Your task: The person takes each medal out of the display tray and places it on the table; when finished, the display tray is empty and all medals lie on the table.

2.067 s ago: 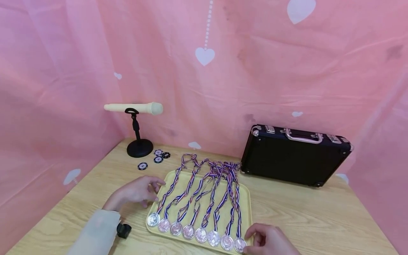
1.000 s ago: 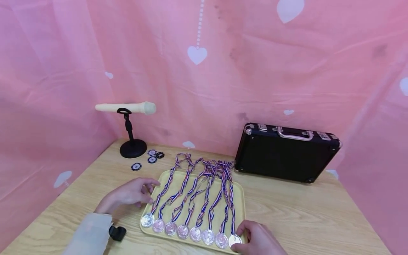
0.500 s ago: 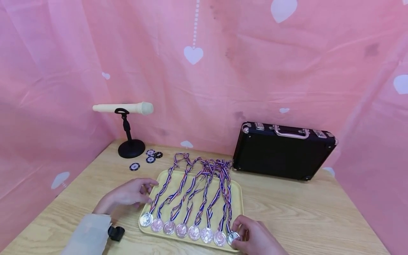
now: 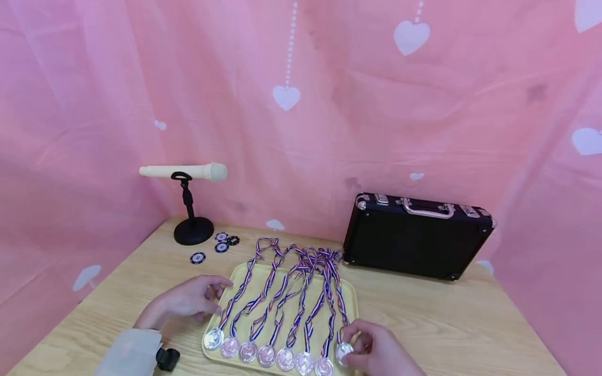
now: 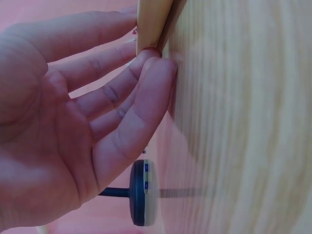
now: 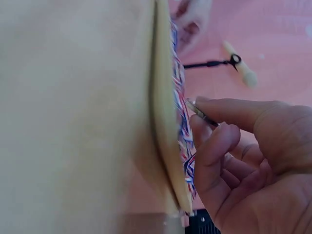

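Note:
Several silver medals [image 4: 266, 355] on striped red, white and blue ribbons [image 4: 301, 313] lie in a row on a yellow tray [image 4: 256, 284], ribbons stretched toward the back. My right hand [image 4: 378, 350] pinches the rightmost medal [image 4: 343, 351] between thumb and fingers, just above the tray's front right corner. In the right wrist view that medal [image 6: 204, 114] shows edge-on, raised off the tray. My left hand [image 4: 190, 297] rests at the tray's left side. Its relaxed fingers [image 5: 141, 92] meet the tray edge [image 5: 151, 24] and lie along the tabletop.
A black briefcase [image 4: 416, 243] with a silver handle stands at the back right. At the back left, a cream microphone [image 4: 183, 171] sits on a black stand [image 4: 193, 231]. Several poker chips [image 4: 198, 257] lie near it. Pink heart-patterned cloth [image 4: 329, 130] surrounds the table.
My right hand has taken the rightmost medal and raised it slightly, tilting it out of the row. My left hand has stayed by the tray. The head view has shifted right and tilted up.

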Demonstrator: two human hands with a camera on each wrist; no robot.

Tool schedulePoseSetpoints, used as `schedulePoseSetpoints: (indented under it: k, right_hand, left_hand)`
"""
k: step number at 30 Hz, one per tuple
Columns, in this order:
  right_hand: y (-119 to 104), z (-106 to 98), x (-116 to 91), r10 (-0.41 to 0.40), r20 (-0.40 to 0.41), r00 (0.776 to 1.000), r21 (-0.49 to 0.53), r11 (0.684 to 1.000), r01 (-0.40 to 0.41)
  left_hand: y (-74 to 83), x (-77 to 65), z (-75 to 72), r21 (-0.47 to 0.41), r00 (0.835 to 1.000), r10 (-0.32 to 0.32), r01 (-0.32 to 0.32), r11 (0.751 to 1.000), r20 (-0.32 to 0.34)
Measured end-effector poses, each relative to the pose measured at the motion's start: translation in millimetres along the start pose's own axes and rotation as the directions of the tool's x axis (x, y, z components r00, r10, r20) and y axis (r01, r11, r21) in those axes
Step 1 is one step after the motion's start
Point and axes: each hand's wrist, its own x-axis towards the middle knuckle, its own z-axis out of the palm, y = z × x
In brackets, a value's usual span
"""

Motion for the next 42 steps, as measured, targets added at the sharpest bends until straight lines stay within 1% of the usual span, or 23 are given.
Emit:
schedulePoseSetpoints:
  k: [2,5,9,11,13,15,18,20,21,24,29,32,35,37,38,40,42]
  right_hand:
    - [-4,-10,2,0.011,-0.029,1.0,0.03,0.999,-0.01]
    - [-12,-28,9,0.0,-0.062,0.998,0.046,0.999,0.003]
    - [-23,-55,24,-0.01,-0.111,0.994,0.038,0.999,0.015]
    - [-30,-69,32,-0.001,-0.153,0.988,0.041,0.999,0.008]
    - [-38,-85,38,0.004,-0.201,0.98,0.053,0.999,0.007]
    - [-44,-101,42,0.006,-0.267,0.964,0.061,0.998,0.011]
    - [-48,-121,38,-0.002,-0.35,0.937,0.051,0.998,0.021]
    - [-45,-128,33,0.0,-0.386,0.923,0.038,0.999,0.016]
    - [-41,-130,30,0.003,-0.392,0.92,0.032,0.999,0.01]
    - [-23,-125,20,0.041,-0.386,0.922,0.007,0.999,-0.042]
    - [15,-95,6,0.139,-0.305,0.942,0.014,0.99,-0.142]
    - [30,-78,2,0.15,-0.251,0.956,0.041,0.989,-0.144]
    - [38,-67,0,0.142,-0.211,0.967,0.036,0.99,-0.137]
    - [40,-63,-1,0.138,-0.21,0.968,0.006,0.99,-0.14]
    - [40,-62,-2,0.131,-0.222,0.966,-0.021,0.99,-0.139]
    - [39,-59,-4,0.128,-0.26,0.957,-0.084,0.984,-0.155]
    - [36,-57,-6,0.118,-0.312,0.943,-0.155,0.973,-0.173]
  left_hand:
    - [1.6,2.0,2.6,-0.001,1.0,0.001,-0.001,1.0,-0.003]
    - [3.9,5.0,6.3,-0.002,1.0,0.005,-0.005,1.0,0.007]
    - [4.8,7.0,9.8,0.001,1.0,0.0,0.0,1.0,0.018]
    - [4.6,7.2,10.7,0.001,1.0,-0.006,0.006,1.0,0.016]
    - [4.6,7.1,11.0,-0.001,1.0,-0.013,0.013,1.0,0.017]
    - [4.9,7.4,10.7,-0.004,1.0,-0.011,0.011,1.0,0.021]
    - [7.2,7.4,9.6,0.006,1.0,-0.013,0.013,1.0,0.02]
    - [8.6,6.9,7.9,0.017,1.0,-0.022,0.022,1.0,0.01]
    - [9.3,6.1,7.0,0.023,1.0,-0.028,0.028,0.999,0.003]
    - [10.3,3.3,4.7,0.033,0.999,-0.042,0.042,0.999,-0.006]
    - [8.3,0.0,3.3,0.044,0.999,-0.053,0.054,0.998,-0.007]
    - [6.3,-0.1,2.8,0.04,0.997,-0.07,0.071,0.997,-0.018]
    - [5.5,0.3,2.6,0.034,0.995,-0.094,0.095,0.995,-0.03]
    - [5.3,0.9,2.4,0.031,0.994,-0.105,0.107,0.994,-0.035]
    - [5.3,1.2,2.4,0.029,0.993,-0.109,0.11,0.994,-0.035]
    - [5.2,1.3,2.2,0.026,0.993,-0.115,0.116,0.993,-0.036]
    - [5.2,0.9,2.2,0.022,0.993,-0.117,0.118,0.993,-0.033]
